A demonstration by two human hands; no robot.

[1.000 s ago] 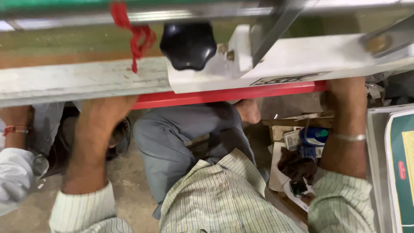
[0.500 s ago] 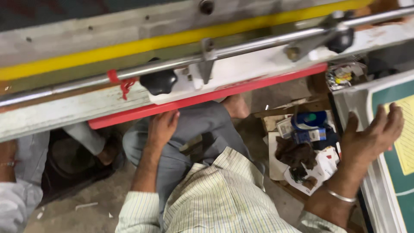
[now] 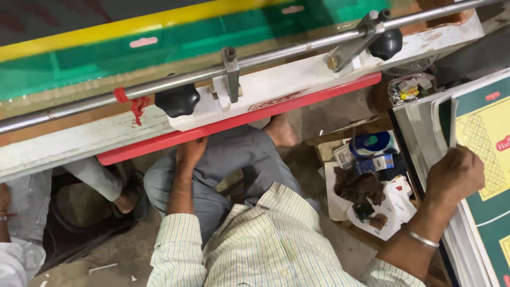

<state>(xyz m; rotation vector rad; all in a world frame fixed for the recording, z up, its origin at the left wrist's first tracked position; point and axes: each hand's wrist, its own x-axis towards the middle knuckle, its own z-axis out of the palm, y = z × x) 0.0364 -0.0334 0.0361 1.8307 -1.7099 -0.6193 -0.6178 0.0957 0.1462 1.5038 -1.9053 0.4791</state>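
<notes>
A: Left hand [image 3: 190, 151]?
B: I see it up under the red bar [image 3: 234, 125] of the screen frame [image 3: 276, 87], fingers touching its lower edge. Can't tell if the grip is closed round it.
A: Right hand [image 3: 454, 172]?
B: On the stack of printed sheets [image 3: 486, 159] on the right, fingers curled over the lifted edge of the top green-and-yellow sheet, pinching it.
A: Anything near?
B: 2 black knobs [image 3: 177, 100] on the frame, steel rod [image 3: 186, 79] above them.

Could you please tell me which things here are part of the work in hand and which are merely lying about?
In use: left hand at the red bar; right hand lifting a printed sheet off the stack.

Lying about: dark rag, blue tin, small fan, red cord.
</notes>
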